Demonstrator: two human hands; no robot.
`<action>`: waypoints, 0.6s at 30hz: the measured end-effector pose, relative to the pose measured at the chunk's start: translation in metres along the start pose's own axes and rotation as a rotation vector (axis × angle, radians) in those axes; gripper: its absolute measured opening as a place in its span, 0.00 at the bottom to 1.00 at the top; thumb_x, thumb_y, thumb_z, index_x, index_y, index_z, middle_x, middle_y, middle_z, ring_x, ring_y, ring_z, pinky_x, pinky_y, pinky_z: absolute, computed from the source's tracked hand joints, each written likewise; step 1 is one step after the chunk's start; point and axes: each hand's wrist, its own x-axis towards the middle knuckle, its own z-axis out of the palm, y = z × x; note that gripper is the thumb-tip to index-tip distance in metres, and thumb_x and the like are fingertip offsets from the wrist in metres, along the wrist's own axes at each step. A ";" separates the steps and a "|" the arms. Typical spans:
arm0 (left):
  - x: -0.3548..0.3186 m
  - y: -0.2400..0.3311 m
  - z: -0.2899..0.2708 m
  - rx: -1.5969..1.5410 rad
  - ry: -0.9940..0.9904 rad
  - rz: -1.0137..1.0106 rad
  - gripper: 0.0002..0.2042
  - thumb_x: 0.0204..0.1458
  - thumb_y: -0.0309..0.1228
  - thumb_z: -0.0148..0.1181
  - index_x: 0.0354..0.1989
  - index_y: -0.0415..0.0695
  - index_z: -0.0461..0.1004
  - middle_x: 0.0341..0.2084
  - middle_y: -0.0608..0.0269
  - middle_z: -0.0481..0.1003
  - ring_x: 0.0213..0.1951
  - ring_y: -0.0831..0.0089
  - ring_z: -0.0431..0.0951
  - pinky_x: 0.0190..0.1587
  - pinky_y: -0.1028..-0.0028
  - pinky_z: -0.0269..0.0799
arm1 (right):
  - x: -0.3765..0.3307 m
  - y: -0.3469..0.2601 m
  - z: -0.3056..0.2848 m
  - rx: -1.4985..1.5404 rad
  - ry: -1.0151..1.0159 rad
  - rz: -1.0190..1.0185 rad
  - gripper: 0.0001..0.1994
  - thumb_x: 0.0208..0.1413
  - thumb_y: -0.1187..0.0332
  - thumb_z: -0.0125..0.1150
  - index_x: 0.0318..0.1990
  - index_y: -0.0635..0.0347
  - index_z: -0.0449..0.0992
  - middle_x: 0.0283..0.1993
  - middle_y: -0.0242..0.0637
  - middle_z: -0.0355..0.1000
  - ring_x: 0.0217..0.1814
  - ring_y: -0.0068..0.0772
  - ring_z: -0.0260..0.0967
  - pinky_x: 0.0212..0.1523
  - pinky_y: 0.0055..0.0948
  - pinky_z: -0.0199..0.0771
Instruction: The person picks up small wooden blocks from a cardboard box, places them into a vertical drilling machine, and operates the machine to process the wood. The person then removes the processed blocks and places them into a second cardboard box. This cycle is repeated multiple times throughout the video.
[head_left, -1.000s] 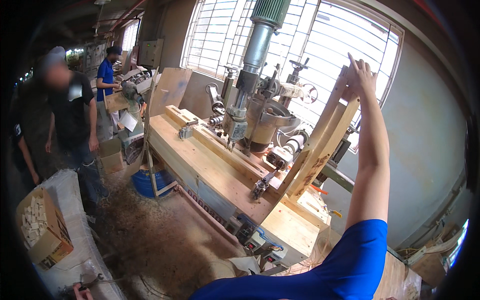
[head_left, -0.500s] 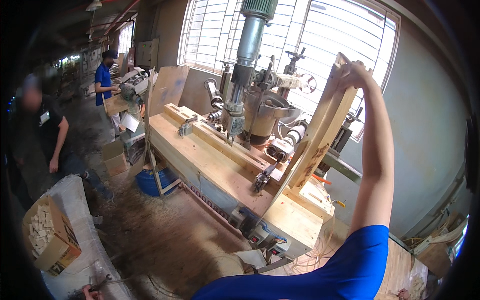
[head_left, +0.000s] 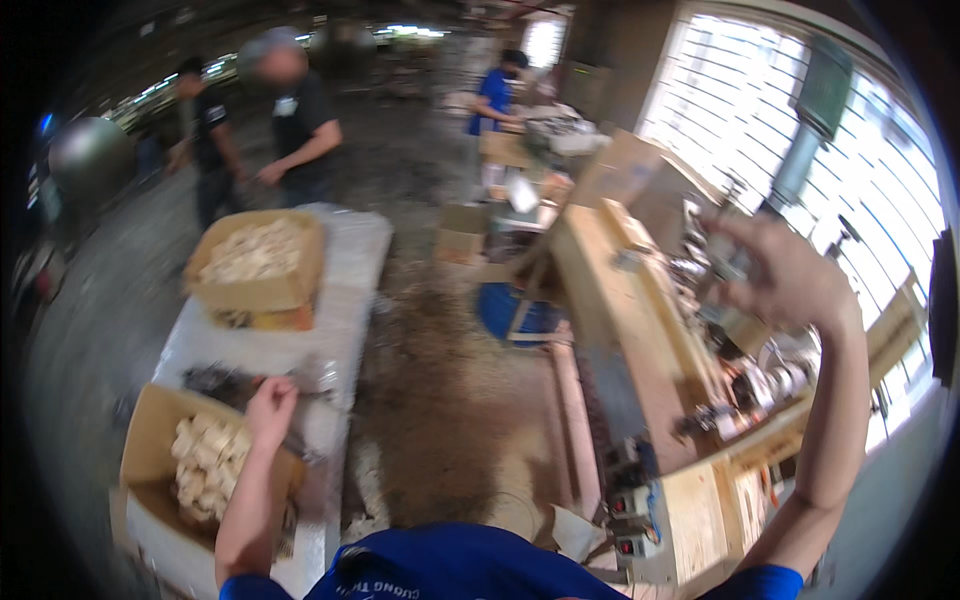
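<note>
Raised over the machine bench on the right, my right hand (head_left: 785,275) has its fingers apart, blurred, with nothing in them. My left hand (head_left: 270,410) is above the plastic-covered table (head_left: 355,270), fingers closed together; what they hold, if anything, I cannot make out. Beside it lies a dark, blurred object (head_left: 215,380) whose kind is unclear. Below that hand stands an open cardboard box (head_left: 148,430) with pale wooden pieces (head_left: 210,465); my left forearm covers part of it. Another cardboard box (head_left: 250,292) of wooden pieces (head_left: 255,250) stands farther back.
The long wooden bench (head_left: 615,310) carries a drilling machine (head_left: 795,170), clamps and motors, with switch boxes (head_left: 630,520) at its near end. A blue tub (head_left: 515,312) sits on the dusty floor. Two people in dark shirts (head_left: 298,130) stand far left; one in blue (head_left: 492,100) works at the back.
My view has swung left toward the table and boxes. My right hand has come off the upright wooden piece it was touching. My left hand and forearm now show more fully.
</note>
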 end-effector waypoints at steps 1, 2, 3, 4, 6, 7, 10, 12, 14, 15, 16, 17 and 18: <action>-0.003 0.004 -0.005 -0.029 0.036 0.012 0.09 0.48 0.28 0.60 0.37 0.42 0.73 0.27 0.63 0.75 0.31 0.74 0.75 0.35 0.75 0.72 | 0.013 -0.026 0.012 -0.046 0.036 -0.192 0.31 0.41 0.68 0.65 0.57 0.62 0.65 0.46 0.52 0.72 0.43 0.49 0.72 0.49 0.37 0.72; -0.004 0.008 -0.013 -0.103 0.037 -0.035 0.08 0.49 0.28 0.59 0.37 0.41 0.73 0.29 0.62 0.74 0.32 0.74 0.75 0.35 0.75 0.72 | 0.029 -0.049 0.021 -0.055 0.010 -0.331 0.32 0.42 0.66 0.66 0.58 0.62 0.64 0.46 0.52 0.72 0.42 0.48 0.72 0.49 0.36 0.72; -0.006 0.010 -0.026 -0.022 0.086 0.042 0.08 0.49 0.28 0.59 0.38 0.40 0.73 0.30 0.62 0.74 0.33 0.73 0.74 0.36 0.76 0.72 | 0.039 -0.070 0.028 0.027 -0.032 -0.388 0.32 0.42 0.67 0.65 0.58 0.62 0.64 0.46 0.51 0.72 0.44 0.45 0.72 0.53 0.37 0.70; -0.008 0.011 -0.040 0.046 0.108 0.064 0.08 0.50 0.28 0.59 0.38 0.40 0.73 0.31 0.62 0.73 0.33 0.72 0.73 0.36 0.76 0.71 | 0.051 -0.088 0.036 0.081 -0.103 -0.426 0.31 0.43 0.67 0.65 0.58 0.61 0.65 0.46 0.49 0.72 0.47 0.44 0.70 0.54 0.38 0.68; -0.008 0.005 -0.073 -0.016 0.164 -0.012 0.09 0.51 0.30 0.58 0.39 0.40 0.72 0.31 0.62 0.74 0.33 0.73 0.74 0.38 0.76 0.71 | 0.074 -0.124 0.062 0.132 -0.051 -0.606 0.30 0.43 0.68 0.65 0.57 0.59 0.65 0.45 0.47 0.71 0.48 0.44 0.69 0.51 0.38 0.69; -0.009 -0.002 -0.094 0.012 0.163 -0.032 0.10 0.52 0.31 0.57 0.39 0.40 0.73 0.30 0.61 0.75 0.33 0.73 0.74 0.38 0.75 0.71 | 0.088 -0.142 0.078 0.168 -0.041 -0.668 0.30 0.42 0.67 0.64 0.57 0.58 0.65 0.45 0.45 0.70 0.48 0.46 0.68 0.49 0.38 0.68; -0.014 -0.036 -0.152 0.099 0.118 -0.128 0.11 0.53 0.34 0.55 0.37 0.39 0.74 0.30 0.58 0.77 0.34 0.72 0.76 0.41 0.73 0.71 | 0.129 -0.207 0.138 0.345 0.034 -0.872 0.29 0.43 0.66 0.63 0.57 0.57 0.65 0.44 0.44 0.71 0.47 0.47 0.68 0.48 0.38 0.69; -0.021 -0.059 -0.177 0.123 0.079 -0.302 0.10 0.53 0.32 0.56 0.39 0.39 0.74 0.32 0.64 0.76 0.37 0.77 0.74 0.41 0.75 0.70 | 0.150 -0.259 0.185 0.492 0.083 -0.993 0.25 0.46 0.66 0.63 0.55 0.55 0.67 0.42 0.45 0.72 0.44 0.47 0.70 0.46 0.39 0.71; -0.030 -0.081 -0.192 0.192 0.008 -0.364 0.11 0.52 0.32 0.57 0.39 0.38 0.74 0.33 0.62 0.76 0.37 0.76 0.75 0.42 0.74 0.70 | 0.165 -0.313 0.226 0.638 0.104 -1.103 0.21 0.48 0.66 0.61 0.52 0.55 0.70 0.40 0.44 0.73 0.41 0.46 0.71 0.43 0.39 0.71; -0.035 -0.081 -0.194 0.243 -0.042 -0.446 0.12 0.51 0.32 0.58 0.40 0.38 0.74 0.33 0.62 0.76 0.37 0.75 0.75 0.42 0.74 0.70 | 0.164 -0.328 0.237 0.746 0.064 -1.129 0.19 0.50 0.66 0.60 0.51 0.55 0.71 0.39 0.43 0.74 0.40 0.46 0.72 0.42 0.39 0.72; -0.037 -0.088 -0.192 0.263 -0.096 -0.413 0.13 0.49 0.33 0.59 0.40 0.40 0.74 0.34 0.60 0.77 0.38 0.72 0.76 0.42 0.72 0.70 | 0.167 -0.354 0.254 0.817 0.068 -1.163 0.16 0.51 0.66 0.59 0.49 0.54 0.72 0.38 0.42 0.74 0.39 0.45 0.72 0.41 0.39 0.72; -0.038 -0.091 -0.189 0.285 -0.156 -0.403 0.14 0.47 0.33 0.60 0.40 0.41 0.75 0.35 0.58 0.77 0.39 0.69 0.76 0.43 0.71 0.71 | 0.168 -0.382 0.268 0.887 0.071 -1.193 0.14 0.51 0.66 0.58 0.46 0.54 0.73 0.37 0.41 0.74 0.38 0.45 0.72 0.40 0.39 0.72; -0.039 -0.094 -0.183 0.319 -0.221 -0.421 0.15 0.44 0.34 0.61 0.41 0.43 0.75 0.36 0.56 0.77 0.39 0.65 0.77 0.43 0.70 0.71 | 0.167 -0.404 0.280 0.960 0.013 -1.187 0.12 0.52 0.67 0.57 0.44 0.55 0.74 0.37 0.41 0.75 0.38 0.45 0.72 0.40 0.39 0.72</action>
